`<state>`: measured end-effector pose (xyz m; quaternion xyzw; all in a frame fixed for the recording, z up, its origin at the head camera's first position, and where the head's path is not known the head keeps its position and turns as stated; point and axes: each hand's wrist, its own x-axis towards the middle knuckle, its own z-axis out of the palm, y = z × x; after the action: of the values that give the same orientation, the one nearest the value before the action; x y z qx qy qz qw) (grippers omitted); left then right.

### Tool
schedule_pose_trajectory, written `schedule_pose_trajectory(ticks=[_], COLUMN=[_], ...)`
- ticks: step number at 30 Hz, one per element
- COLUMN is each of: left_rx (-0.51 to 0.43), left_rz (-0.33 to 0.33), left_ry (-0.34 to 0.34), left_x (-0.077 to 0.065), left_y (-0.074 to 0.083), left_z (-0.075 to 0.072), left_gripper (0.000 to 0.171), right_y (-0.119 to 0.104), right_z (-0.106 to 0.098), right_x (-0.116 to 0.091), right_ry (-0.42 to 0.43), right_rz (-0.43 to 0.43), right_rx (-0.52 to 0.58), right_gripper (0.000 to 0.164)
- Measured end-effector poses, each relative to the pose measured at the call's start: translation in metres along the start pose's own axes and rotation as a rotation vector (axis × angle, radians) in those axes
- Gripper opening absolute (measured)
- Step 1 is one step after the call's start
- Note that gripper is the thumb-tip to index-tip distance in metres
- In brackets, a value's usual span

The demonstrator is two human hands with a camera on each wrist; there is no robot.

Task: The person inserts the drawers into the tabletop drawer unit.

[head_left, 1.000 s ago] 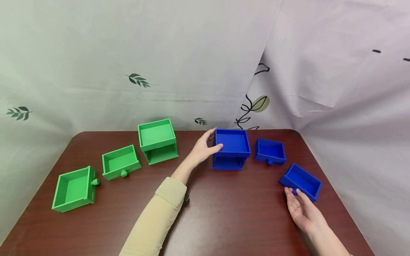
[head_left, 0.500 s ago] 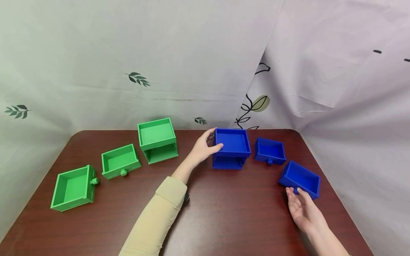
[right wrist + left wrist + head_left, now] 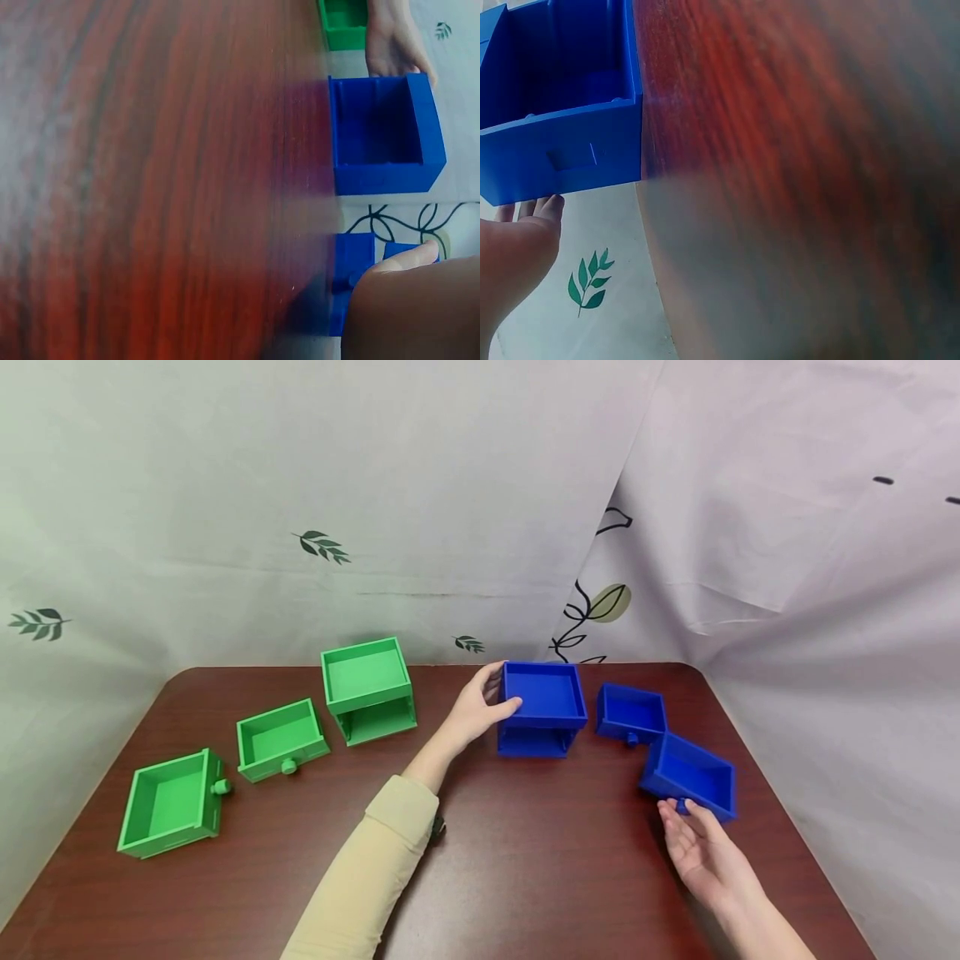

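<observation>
My left hand [image 3: 475, 703] grips the left side of a blue drawer cabinet [image 3: 545, 689], thumb over its top rim and fingers down the side. The cabinet's front opening faces me, and its inside shows in the left wrist view. At the right, my right hand [image 3: 705, 852] pinches the round knob [image 3: 681, 807] of a blue drawer [image 3: 693, 772], which sits at a slant. Its far left corner overlaps a second blue drawer [image 3: 632, 712] that stands knob forward beside the cabinet. In the right wrist view, my right hand [image 3: 412, 300] partly hides the drawers.
On the left stand a green cabinet [image 3: 367, 677] with an open front and two green drawers with knobs, one nearer the cabinet [image 3: 281, 735] and one farther left [image 3: 168, 802]. A patterned cloth [image 3: 450, 510] hangs behind the brown table [image 3: 525, 860].
The blue drawer in my right hand has shifted to the left and slightly back, toward the second blue drawer. My left hand and the blue cabinet have stayed in place.
</observation>
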<state>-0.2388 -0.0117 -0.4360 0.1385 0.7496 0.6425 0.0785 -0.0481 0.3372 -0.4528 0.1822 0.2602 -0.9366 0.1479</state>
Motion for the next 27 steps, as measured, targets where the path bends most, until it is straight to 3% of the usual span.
schedule_pose_trajectory(ticks=[27], left_rx=[-0.065], left_rz=[-0.023], left_ry=[-0.008], left_x=[0.003], left_y=[-0.005], left_z=[0.002], left_gripper=[0.077], right_y=[0.029], right_z=[0.026], right_x=[0.004], right_ry=[0.008], right_rz=[-0.021], right_rx=[-0.320], right_gripper=[0.037])
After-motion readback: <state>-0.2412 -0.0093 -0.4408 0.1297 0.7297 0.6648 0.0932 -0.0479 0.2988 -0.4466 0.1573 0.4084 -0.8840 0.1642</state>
